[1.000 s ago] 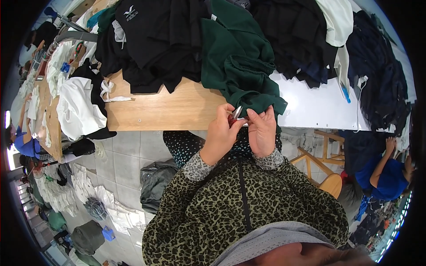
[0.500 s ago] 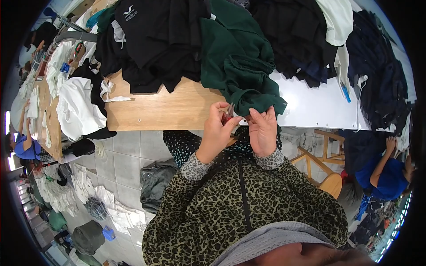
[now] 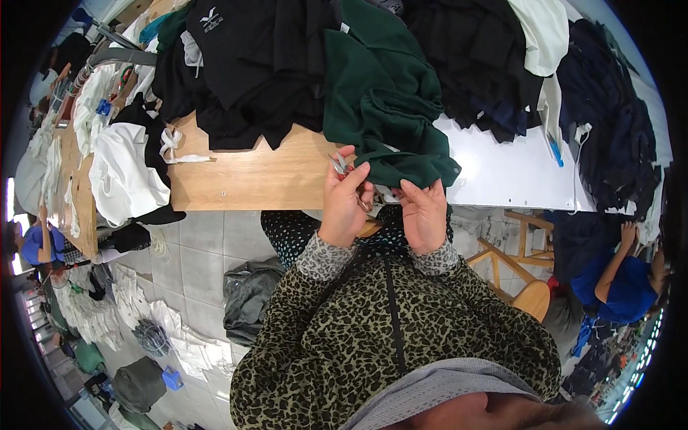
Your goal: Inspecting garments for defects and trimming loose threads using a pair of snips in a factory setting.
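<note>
Wooden table (image 3: 251, 175) piled with dark clothes (image 3: 272, 64). Left hand (image 3: 344, 204) clenched round small snips (image 3: 338, 165), right hand (image 3: 424, 215) pinching one green garment (image 3: 387, 107).

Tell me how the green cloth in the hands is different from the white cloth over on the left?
The dark green garment hangs over the table edge with its hem pinched by the left hand and right hand; the white garment has no hand on it. The green one lies against a heap of black clothes; the white one droops over the wooden tabletop's left corner. Both are crumpled, not folded.
</note>
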The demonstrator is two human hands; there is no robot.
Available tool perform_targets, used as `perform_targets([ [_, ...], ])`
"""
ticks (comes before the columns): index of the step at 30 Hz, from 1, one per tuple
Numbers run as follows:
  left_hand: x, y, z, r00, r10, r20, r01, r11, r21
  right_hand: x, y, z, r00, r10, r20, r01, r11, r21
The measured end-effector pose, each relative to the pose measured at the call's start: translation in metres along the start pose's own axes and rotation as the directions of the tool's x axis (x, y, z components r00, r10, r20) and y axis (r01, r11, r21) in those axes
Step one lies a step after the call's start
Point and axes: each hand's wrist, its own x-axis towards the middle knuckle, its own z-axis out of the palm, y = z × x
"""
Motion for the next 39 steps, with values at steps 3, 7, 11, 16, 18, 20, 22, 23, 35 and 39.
perform_targets([
  [3, -0.002, 0.01, 0.0, 0.997, 0.006, 0.078, -0.002, 0.999, -0.043, 0.0, 0.0, -0.01, 0.991, -0.112, -0.073, 0.097, 0.979, -0.179],
  [7, 0.007, 0.017, 0.004, 0.961, 0.194, 0.198, -0.268, 0.828, 0.492, -0.022, 0.005, -0.026, 0.724, -0.678, 0.128, 0.528, 0.424, -0.736],
  [11, -0.004, 0.022, 0.021, 0.892, 0.124, 0.435, -0.443, 0.435, 0.784, -0.012, 0.002, -0.006, 0.901, -0.209, 0.381, 0.433, 0.369, -0.822],
  [16, -0.013, 0.018, 0.019, 0.767, 0.231, 0.598, -0.626, 0.471, 0.621, 0.007, 0.0, -0.011, 0.964, 0.239, 0.116, -0.22, 0.963, -0.156],
  [18, -0.012, 0.02, 0.01, 0.899, 0.272, 0.344, -0.435, 0.65, 0.623, 0.013, -0.014, -0.002, 0.905, 0.391, 0.168, -0.417, 0.893, 0.167],
  [20, -0.005, 0.017, -0.006, 0.946, 0.208, 0.25, -0.325, 0.609, 0.723, 0.018, -0.009, -0.017, 0.895, 0.383, 0.226, -0.434, 0.864, 0.255],
  [22, -0.004, -0.004, -0.011, 0.968, 0.098, 0.232, -0.219, 0.784, 0.581, 0.014, -0.006, -0.007, 0.907, 0.349, 0.238, -0.408, 0.867, 0.285],
  [23, -0.007, -0.01, -0.009, 0.976, 0.038, 0.216, -0.15, 0.833, 0.533, 0.013, -0.001, -0.005, 0.905, 0.352, 0.239, -0.412, 0.866, 0.284],
  [35, -0.004, 0.002, -0.021, 0.972, -0.164, 0.167, 0.086, 0.913, 0.398, 0.013, -0.021, -0.012, 0.993, 0.118, 0.014, -0.115, 0.982, -0.153],
  [39, -0.002, -0.003, -0.027, 0.973, -0.201, 0.115, 0.156, 0.936, 0.315, 0.009, -0.017, -0.007, 0.976, 0.218, 0.014, -0.213, 0.966, -0.149],
])
